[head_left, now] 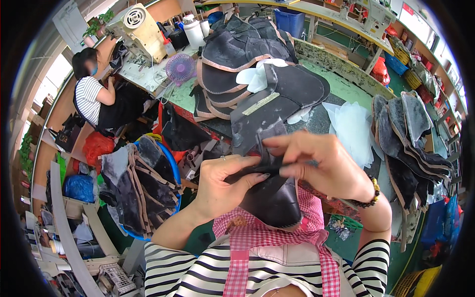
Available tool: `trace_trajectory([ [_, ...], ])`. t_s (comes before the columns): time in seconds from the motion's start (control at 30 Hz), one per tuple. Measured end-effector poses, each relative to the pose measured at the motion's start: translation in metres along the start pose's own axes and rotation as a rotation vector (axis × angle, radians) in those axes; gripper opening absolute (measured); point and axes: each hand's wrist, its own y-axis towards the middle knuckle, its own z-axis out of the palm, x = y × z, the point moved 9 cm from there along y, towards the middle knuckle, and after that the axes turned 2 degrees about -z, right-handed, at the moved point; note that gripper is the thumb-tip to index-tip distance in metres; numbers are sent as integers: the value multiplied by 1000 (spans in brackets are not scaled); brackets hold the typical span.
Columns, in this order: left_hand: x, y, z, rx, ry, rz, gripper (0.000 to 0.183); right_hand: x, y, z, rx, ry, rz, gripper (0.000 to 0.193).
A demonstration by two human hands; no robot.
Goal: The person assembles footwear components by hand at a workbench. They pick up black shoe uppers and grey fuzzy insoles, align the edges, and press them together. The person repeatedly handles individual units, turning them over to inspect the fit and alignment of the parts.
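Observation:
Close to my body, both hands hold a black leather boot upper (275, 202) with a smooth rounded lower part. My left hand (220, 179) pinches its folded upper edge between thumb and fingers. At the same edge, my right hand (316, 161) has its thumb and fingers closed on the material. My fingers hide part of the fold. Just beyond them lies a large flat black piece (302, 88) with a pale strip (261, 104) on it. Behind it rises a stack of black fleecy boot pieces (237, 47) with light brown edges.
White thin sheets (352, 129) lie right of my hands, before more fleecy pieces (408, 133). A blue-rimmed basket (176, 171) holds similar pieces at left. A purple fan (180, 68) and a sewing machine (141, 29) stand at the back left, near a seated person (96, 94).

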Motion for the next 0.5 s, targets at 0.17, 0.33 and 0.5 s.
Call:
trace_trajectory([
  [0.17, 2, 0, 0, 57, -122, -13, 32, -5, 5, -3, -57, -87, 114, 17],
  [0.33, -9, 1, -1, 114, -65, 65, 36, -9, 11, 1, -33, -80, 117, 17],
  [0.5, -16, -5, 0, 196, -100, 65, 37, -1, 16, 3, 31, -28, -16, 25],
])
